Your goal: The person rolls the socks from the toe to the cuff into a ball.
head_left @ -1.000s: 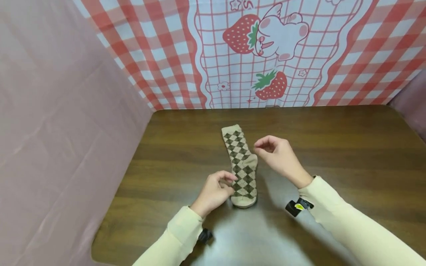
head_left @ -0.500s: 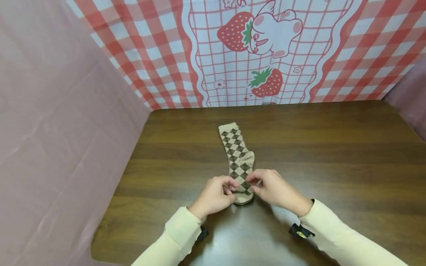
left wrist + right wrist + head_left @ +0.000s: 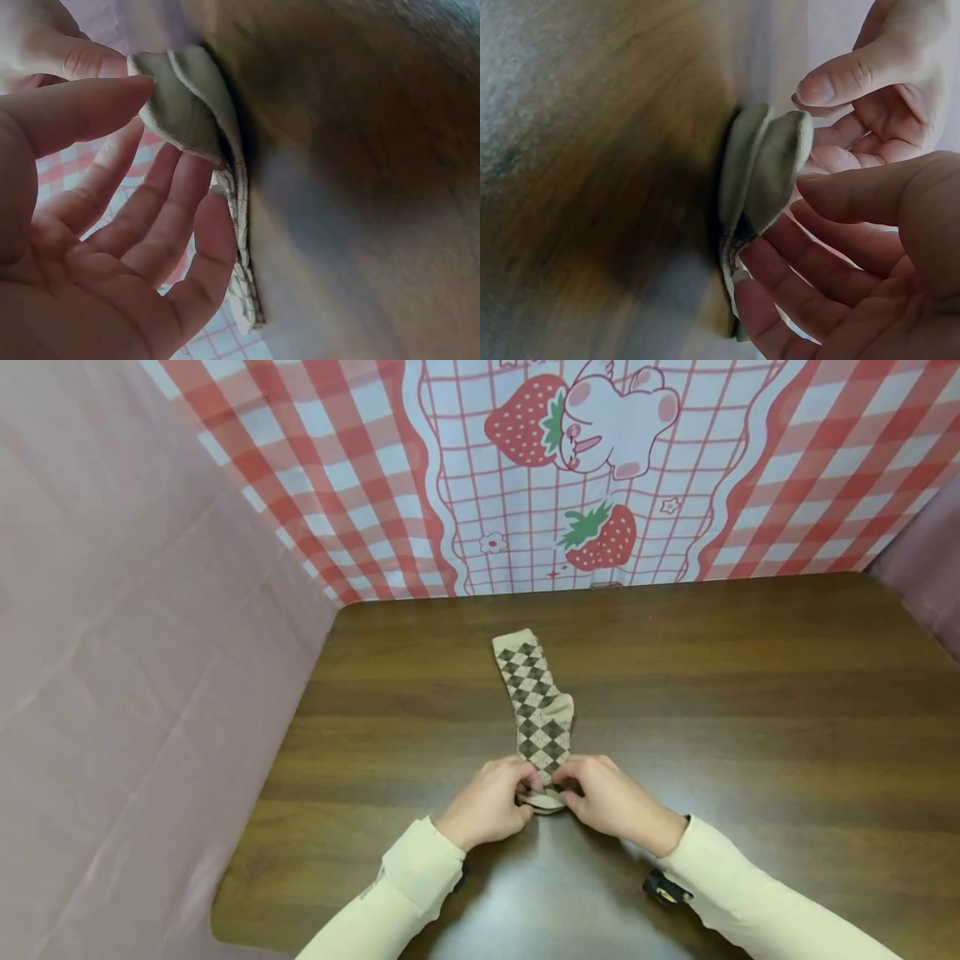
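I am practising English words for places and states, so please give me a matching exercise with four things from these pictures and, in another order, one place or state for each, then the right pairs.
Things
1. socks
2. left hand
3. right hand
4. strawberry cloth

Places or states
A. hangs behind the table
B. lie flat, argyle pattern up, toes toward the person
C. holds the toe end from the right side
D. holds the toe end from the left side

Pairs: 1-B, 2-D, 3-C, 4-A
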`<state>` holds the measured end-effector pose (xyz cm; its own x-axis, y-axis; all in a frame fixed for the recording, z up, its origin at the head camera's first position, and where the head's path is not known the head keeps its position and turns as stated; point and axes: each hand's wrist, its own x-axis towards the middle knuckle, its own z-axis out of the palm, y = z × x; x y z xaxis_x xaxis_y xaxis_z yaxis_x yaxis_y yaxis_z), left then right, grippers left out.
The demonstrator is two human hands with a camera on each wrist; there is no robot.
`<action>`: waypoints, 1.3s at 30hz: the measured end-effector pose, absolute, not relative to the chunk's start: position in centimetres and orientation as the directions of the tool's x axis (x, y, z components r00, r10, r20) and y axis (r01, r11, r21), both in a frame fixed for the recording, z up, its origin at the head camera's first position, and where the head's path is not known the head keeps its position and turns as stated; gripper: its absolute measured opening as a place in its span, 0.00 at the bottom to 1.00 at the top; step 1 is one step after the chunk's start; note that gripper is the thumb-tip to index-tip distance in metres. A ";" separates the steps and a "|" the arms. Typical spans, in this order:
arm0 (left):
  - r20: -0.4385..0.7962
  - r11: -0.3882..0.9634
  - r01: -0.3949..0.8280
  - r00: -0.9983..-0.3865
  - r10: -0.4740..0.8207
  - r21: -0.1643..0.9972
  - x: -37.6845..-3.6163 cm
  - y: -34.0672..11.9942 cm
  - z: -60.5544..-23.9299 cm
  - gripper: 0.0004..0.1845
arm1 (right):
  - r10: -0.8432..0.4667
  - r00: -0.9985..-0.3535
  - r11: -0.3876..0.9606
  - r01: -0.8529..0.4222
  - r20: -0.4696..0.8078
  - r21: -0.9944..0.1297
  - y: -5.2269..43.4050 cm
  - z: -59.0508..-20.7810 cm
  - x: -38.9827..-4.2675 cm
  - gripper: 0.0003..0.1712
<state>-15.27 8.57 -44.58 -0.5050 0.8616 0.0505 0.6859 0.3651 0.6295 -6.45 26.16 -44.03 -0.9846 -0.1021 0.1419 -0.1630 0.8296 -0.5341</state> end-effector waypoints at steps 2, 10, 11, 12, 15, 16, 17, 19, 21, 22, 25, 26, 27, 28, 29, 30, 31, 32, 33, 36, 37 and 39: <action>0.041 0.374 0.672 -0.515 0.856 0.639 -15.4 8.6 -44.8 0.12 | -0.098 -0.985 0.832 -0.159 0.141 -0.531 26.2 -44.2 -6.5 0.08; 0.086 0.394 0.703 -0.541 0.837 0.592 -16.3 9.2 -45.0 0.02 | -0.114 -0.985 0.840 -0.166 0.131 -0.517 26.4 -44.2 -6.9 0.09; 0.093 0.393 0.711 -0.539 0.837 0.583 -16.4 9.2 -45.0 0.02 | -0.126 -0.983 0.842 -0.178 0.136 -0.509 26.5 -44.2 -7.0 0.09; 0.095 0.390 0.715 -0.535 0.840 0.580 -16.5 9.3 -44.9 0.02 | -0.138 -0.981 0.846 -0.190 0.139 -0.498 26.5 -44.1 -7.1 0.08; 0.088 0.371 0.715 -0.515 0.853 0.593 -16.9 9.3 -44.8 0.03 | -0.163 -0.973 0.865 -0.219 0.160 -0.450 26.7 -44.1 -7.3 0.05; 0.080 0.366 0.709 -0.510 0.856 0.603 -17.0 9.3 -44.8 0.03 | -0.166 -0.972 0.872 -0.225 0.168 -0.434 26.7 -44.1 -7.5 0.03; 0.072 0.364 0.702 -0.508 0.858 0.612 -17.0 9.3 -44.8 0.04 | -0.162 -0.972 0.879 -0.221 0.172 -0.423 26.7 -44.2 -7.6 0.03; 0.064 0.365 0.696 -0.508 0.859 0.618 -17.2 9.4 -44.8 0.05 | -0.145 -0.973 0.889 -0.208 0.182 -0.407 26.6 -44.3 -7.9 0.04; 0.061 0.381 0.692 -0.522 0.851 0.613 -17.3 9.4 -44.9 0.05 | -0.121 -0.975 0.895 -0.189 0.186 -0.405 26.5 -44.3 -8.1 0.06; 0.062 0.390 0.690 -0.532 0.844 0.610 -17.4 9.5 -45.0 0.04 | -0.107 -0.977 0.895 -0.177 0.187 -0.410 26.4 -44.4 -8.2 0.06; 0.071 0.415 0.683 -0.563 0.824 0.601 -17.5 9.7 -45.4 0.03 | -0.080 -0.978 0.898 -0.154 0.192 -0.413 26.4 -44.5 -8.3 0.07; 0.073 0.420 0.678 -0.571 0.818 0.603 -17.6 9.7 -45.5 0.03 | -0.075 -0.978 0.900 -0.151 0.195 -0.410 26.4 -44.6 -8.3 0.07; 0.075 0.424 0.673 -0.579 0.812 0.606 -17.6 9.8 -45.7 0.03 | -0.071 -0.977 0.902 -0.148 0.199 -0.406 26.3 -44.6 -8.3 0.07; 0.078 0.426 0.669 -0.585 0.807 0.609 -17.6 9.9 -45.8 0.03 | -0.068 -0.977 0.905 -0.146 0.204 -0.400 26.3 -44.8 -8.2 0.07; 0.081 0.428 0.667 -0.590 0.804 0.610 -17.6 9.9 -45.9 0.03 | -0.065 -0.975 0.909 -0.145 0.211 -0.390 26.3 -44.9 -8.2 0.07; 0.085 0.427 0.667 -0.592 0.801 0.611 -17.6 10.0 -46.0 0.03 | -0.063 -0.974 0.913 -0.145 0.219 -0.382 26.3 -45.0 -8.1 0.08; 0.088 0.425 0.668 -0.591 0.802 0.611 -17.6 10.0 -46.2 0.03 | -0.063 -0.972 0.917 -0.147 0.228 -0.371 26.2 -45.2 -8.1 0.08; 0.093 0.421 0.674 -0.586 0.805 0.607 -17.6 10.0 -46.3 0.03 | -0.062 -0.968 0.920 -0.150 0.244 -0.361 26.2 -45.4 -8.1 0.08; 0.102 0.413 0.686 -0.577 0.810 0.599 -17.6 10.1 -46.4 0.04 | -0.064 -0.963 0.923 -0.156 0.261 -0.352 26.1 -45.6 -8.1 0.10; 0.125 0.384 0.726 -0.539 0.833 0.570 -17.5 10.2 -46.7 0.07 | -0.084 -0.940 0.929 -0.194 0.331 -0.315 26.1 -46.2 -8.0 0.14; 0.131 0.377 0.740 -0.526 0.840 0.556 -17.5 10.2 -46.7 0.08 | -0.095 -0.933 0.931 -0.206 0.347 -0.300 26.1 -46.4 -8.0 0.15; 0.140 0.369 0.761 -0.510 0.849 0.534 -17.4 10.3 -46.8 0.10 | -0.118 -0.921 0.934 -0.229 0.370 -0.273 26.1 -46.6 -7.9 0.15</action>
<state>-17.36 10.30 -46.81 -0.5096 0.8489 0.1401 0.7611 0.3688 0.5336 -7.93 26.05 -46.56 -0.9215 -0.1179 0.3701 -0.2294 0.9342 -0.2734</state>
